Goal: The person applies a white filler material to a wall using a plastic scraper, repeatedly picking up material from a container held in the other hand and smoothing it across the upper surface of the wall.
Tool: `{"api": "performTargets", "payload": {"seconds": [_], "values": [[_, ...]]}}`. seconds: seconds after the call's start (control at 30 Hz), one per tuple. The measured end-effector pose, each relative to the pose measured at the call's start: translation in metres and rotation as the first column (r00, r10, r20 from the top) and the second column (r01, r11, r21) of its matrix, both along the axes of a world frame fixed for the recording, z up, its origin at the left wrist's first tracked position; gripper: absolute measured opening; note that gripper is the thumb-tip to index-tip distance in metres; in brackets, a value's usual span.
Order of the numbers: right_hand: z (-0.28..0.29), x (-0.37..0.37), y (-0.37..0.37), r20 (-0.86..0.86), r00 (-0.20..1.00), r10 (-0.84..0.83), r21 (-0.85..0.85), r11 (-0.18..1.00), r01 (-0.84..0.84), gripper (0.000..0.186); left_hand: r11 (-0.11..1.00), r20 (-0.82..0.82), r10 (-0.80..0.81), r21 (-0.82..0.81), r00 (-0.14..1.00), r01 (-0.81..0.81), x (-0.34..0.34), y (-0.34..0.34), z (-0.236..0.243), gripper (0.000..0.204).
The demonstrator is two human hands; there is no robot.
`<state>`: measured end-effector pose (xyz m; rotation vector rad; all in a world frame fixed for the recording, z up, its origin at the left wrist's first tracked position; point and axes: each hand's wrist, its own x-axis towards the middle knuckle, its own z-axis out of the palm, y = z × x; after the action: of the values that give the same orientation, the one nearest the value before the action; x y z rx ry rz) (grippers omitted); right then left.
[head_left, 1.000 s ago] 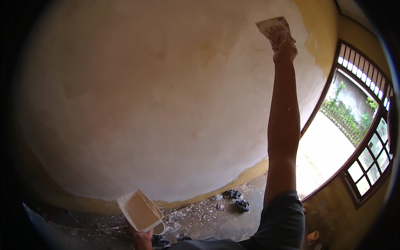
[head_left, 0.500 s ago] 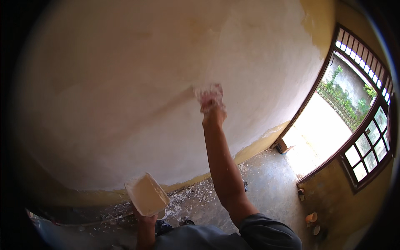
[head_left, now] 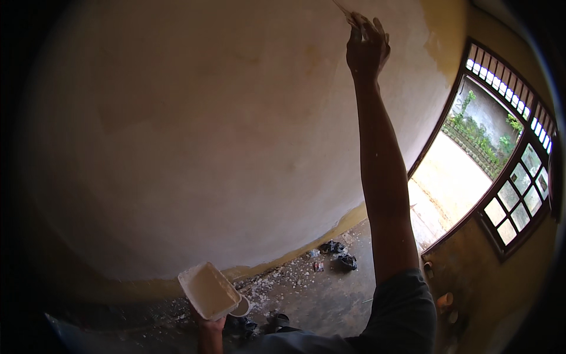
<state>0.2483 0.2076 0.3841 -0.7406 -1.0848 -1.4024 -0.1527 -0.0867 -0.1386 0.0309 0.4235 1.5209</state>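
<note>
My right hand (head_left: pixel 367 47) is raised high at the end of an outstretched arm, its fingers closed on a flat putty spreader (head_left: pixel 342 8). Only a thin, pale edge of that blade shows, close to the wall (head_left: pixel 236 118), which is coated with whitish filler. Low on the left, my left hand (head_left: pixel 213 324) grips a rectangular whitish tub (head_left: pixel 209 290) from beneath. The tub is tilted so its inside faces me, with pale beige paste in it. Most of the left hand's fingers are hidden behind the tub.
White crumbs litter the floor (head_left: pixel 283 286) along the wall's foot. Black plastic bags (head_left: pixel 346 262) lie there, and a round white container (head_left: pixel 242 307) stands behind the tub. At right are an open doorway (head_left: pixel 466 159), a paned window (head_left: pixel 519 194) and an orange cup (head_left: pixel 445 300).
My right hand has moved up and right, from the middle of the wall to high on it, with the spreader. The tub in my left hand sits slightly lower in view.
</note>
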Motion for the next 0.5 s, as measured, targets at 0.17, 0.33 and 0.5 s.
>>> {"api": "performTargets", "payload": {"seconds": [0.17, 0.33, 0.5], "values": [[-0.056, -0.029, 0.027, -0.121, 0.987, -0.105, -0.560, 0.828, 0.019, 0.019, 0.998, -0.073, 0.061, 0.010, 0.995, -0.061, -0.032, -0.014, 0.000, 0.055], [-0.316, -0.019, 0.002, -0.135, 0.991, 0.007, -0.691, 0.716, -0.099, 0.034, 0.995, -0.084, 0.047, 0.089, 0.995, -0.040, -0.024, -0.009, -0.012, 0.056], [-0.347, 0.010, -0.028, -0.393, 0.919, 0.021, -0.668, 0.680, -0.301, 0.026, 0.998, -0.068, 0.036, 0.061, 0.997, -0.032, -0.013, -0.004, -0.003, 0.056]]}}
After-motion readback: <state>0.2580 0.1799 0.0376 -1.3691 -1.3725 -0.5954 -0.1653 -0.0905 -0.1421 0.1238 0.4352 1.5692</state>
